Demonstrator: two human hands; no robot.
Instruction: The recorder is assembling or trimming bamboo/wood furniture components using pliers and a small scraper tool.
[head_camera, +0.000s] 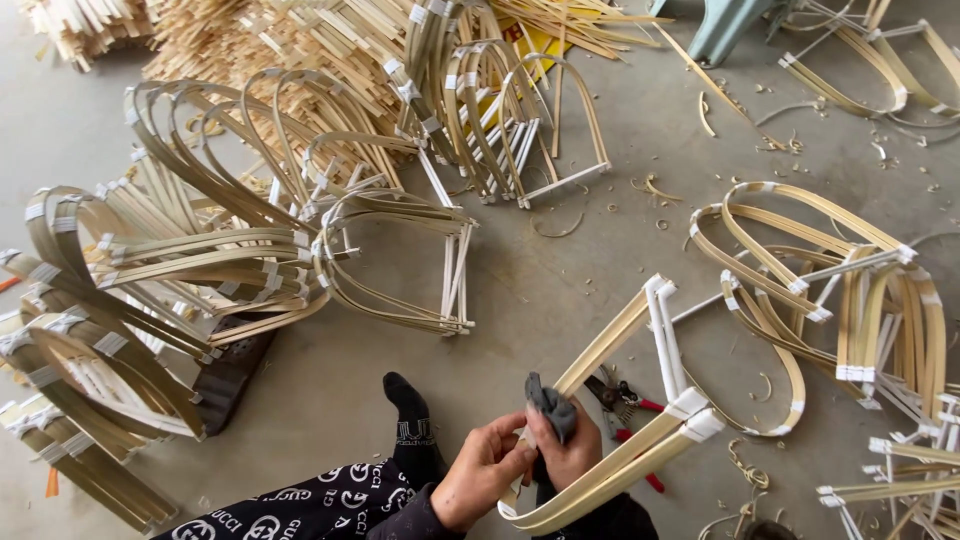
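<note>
Here, bottom centre of frame: left hand (487, 472) curled shut round bent bamboo frame (620, 400), one end taped white. Right hand (566, 450) pinches dark grey cloth (551, 402) against same frame. Red-handled pliers (622, 402) on floor just behind. Finished-looking taped frames (240, 250) piled at left and right; loose bamboo strips (290, 35) at top seemingly unworked.

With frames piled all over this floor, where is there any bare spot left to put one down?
The widest bare floor lies in the middle, between the left heap of bent frames, the taped frame in both hands, and the right pile. Another bare patch sits left of the socked foot. The top, by the loose strips, is crowded.
</note>
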